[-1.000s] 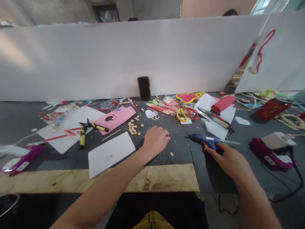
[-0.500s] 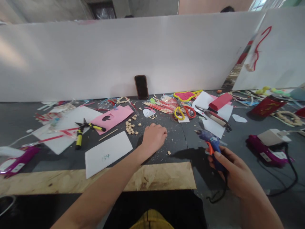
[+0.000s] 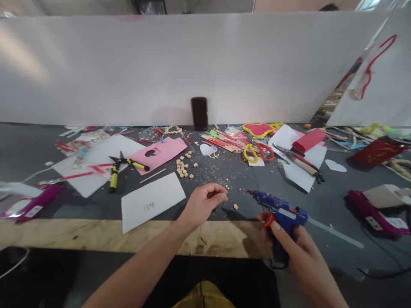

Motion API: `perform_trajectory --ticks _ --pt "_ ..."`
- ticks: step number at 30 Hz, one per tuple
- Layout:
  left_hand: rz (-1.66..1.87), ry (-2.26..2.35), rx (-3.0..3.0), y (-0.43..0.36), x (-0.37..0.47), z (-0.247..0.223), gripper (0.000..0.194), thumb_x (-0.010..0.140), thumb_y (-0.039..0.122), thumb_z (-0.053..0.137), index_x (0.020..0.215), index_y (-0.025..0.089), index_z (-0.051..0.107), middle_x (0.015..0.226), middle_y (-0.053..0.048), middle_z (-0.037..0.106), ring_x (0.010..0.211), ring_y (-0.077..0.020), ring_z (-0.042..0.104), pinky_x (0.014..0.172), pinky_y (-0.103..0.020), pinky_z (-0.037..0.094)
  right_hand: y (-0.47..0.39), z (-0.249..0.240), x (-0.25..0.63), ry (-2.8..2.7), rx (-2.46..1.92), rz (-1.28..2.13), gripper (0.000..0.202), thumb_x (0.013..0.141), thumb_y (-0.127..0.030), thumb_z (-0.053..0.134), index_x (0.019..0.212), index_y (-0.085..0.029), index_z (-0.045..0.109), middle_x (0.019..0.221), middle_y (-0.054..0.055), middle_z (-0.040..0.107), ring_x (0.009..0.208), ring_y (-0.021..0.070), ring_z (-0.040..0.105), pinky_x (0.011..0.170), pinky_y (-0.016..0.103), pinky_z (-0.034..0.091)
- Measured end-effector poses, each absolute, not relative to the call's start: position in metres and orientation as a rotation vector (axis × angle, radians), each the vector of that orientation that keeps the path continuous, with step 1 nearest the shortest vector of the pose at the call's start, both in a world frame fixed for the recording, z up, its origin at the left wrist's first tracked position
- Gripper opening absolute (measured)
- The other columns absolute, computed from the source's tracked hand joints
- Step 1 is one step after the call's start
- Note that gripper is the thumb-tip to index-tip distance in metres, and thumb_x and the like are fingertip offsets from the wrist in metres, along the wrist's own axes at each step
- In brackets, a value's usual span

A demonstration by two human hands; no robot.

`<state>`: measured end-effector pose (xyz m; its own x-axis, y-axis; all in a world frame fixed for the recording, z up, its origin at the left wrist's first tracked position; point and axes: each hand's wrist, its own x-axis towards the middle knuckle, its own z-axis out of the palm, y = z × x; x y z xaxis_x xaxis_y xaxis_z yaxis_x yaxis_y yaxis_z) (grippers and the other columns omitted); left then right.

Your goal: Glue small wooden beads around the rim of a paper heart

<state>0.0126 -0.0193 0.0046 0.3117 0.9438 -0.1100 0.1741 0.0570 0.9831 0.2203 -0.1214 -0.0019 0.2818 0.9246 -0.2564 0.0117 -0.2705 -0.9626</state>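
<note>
My right hand [image 3: 297, 248] is wrapped round the handle of a blue hot glue gun [image 3: 279, 207], a finger on its orange trigger. The nozzle points left, and a clear glue stick [image 3: 337, 233] sticks out of the back. My left hand [image 3: 205, 203] is closed in a pinch left of the nozzle; whatever its fingertips hold, if anything, is hidden. Close to it on the dark table lies a single small beige knobbly piece [image 3: 235, 206]. Farther back, several similar pieces form a pile [image 3: 183, 167]. A white paper cutout [image 3: 208, 149] rests behind the pile.
White foam board [image 3: 154, 203], yellow-black pliers [image 3: 117, 169] and pink paper [image 3: 160, 155] lie on the left. A phone [image 3: 199, 113] leans on the white partition [image 3: 128, 68]. Scissors [image 3: 257, 152], a knife-like tool [image 3: 302, 164], a red can [image 3: 380, 152] and a purple power strip [image 3: 369, 214] occupy the right.
My left hand has turned and drawn nearer to me, its fingertips now pinched. The glue gun has swung lower and more level, nozzle toward the left hand. The view has shifted slightly.
</note>
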Motion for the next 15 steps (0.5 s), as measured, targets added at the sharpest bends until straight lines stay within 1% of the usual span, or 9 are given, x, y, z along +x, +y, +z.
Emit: perform_trajectory --ticks 3,6,9,15 --pt "0.847 1.086 1.289 -0.021 0.011 0.001 0.02 0.073 0.031 0.065 0.085 0.016 0.065 0.074 0.0 0.066 0.064 -0.0101 0.053 0.061 -0.021 0.04 -0.124 -0.003 0.212 -1.059 -1.611 1.077 0.044 0.073 -0.055 0.061 0.091 -0.015 0.068 0.076 0.006 0.065 0.07 0.0182 0.058 0.061 0.026 0.048" --pt "0.861 1.065 1.252 -0.023 0.009 -0.001 0.022 0.07 0.031 0.069 0.085 0.016 0.066 0.074 0.0 0.065 0.068 -0.0115 0.056 0.066 -0.022 0.042 -0.125 -0.002 0.205 -1.221 -1.598 0.983 0.039 0.079 -0.052 0.055 0.089 -0.017 0.067 0.071 0.005 0.064 0.069 0.0181 0.058 0.064 0.027 0.048" --pt "0.874 1.079 1.271 -0.025 0.008 0.001 0.022 0.07 0.032 0.068 0.085 0.016 0.067 0.076 -0.001 0.066 0.069 -0.0128 0.057 0.066 -0.023 0.043 -0.128 0.001 0.198 -1.284 -1.581 0.941 0.036 0.083 -0.05 0.05 0.09 -0.018 0.066 0.068 0.003 0.062 0.066 0.0175 0.056 0.062 0.028 0.047" --pt "0.889 1.067 1.24 -0.027 0.007 0.005 0.018 0.072 0.029 0.066 0.084 0.015 0.067 0.074 0.0 0.066 0.067 -0.0115 0.055 0.063 -0.021 0.041 -0.131 0.008 0.187 -1.26 -1.556 0.969 0.032 0.085 -0.048 0.049 0.085 -0.019 0.063 0.068 0.002 0.058 0.063 0.0147 0.052 0.061 0.026 0.044"
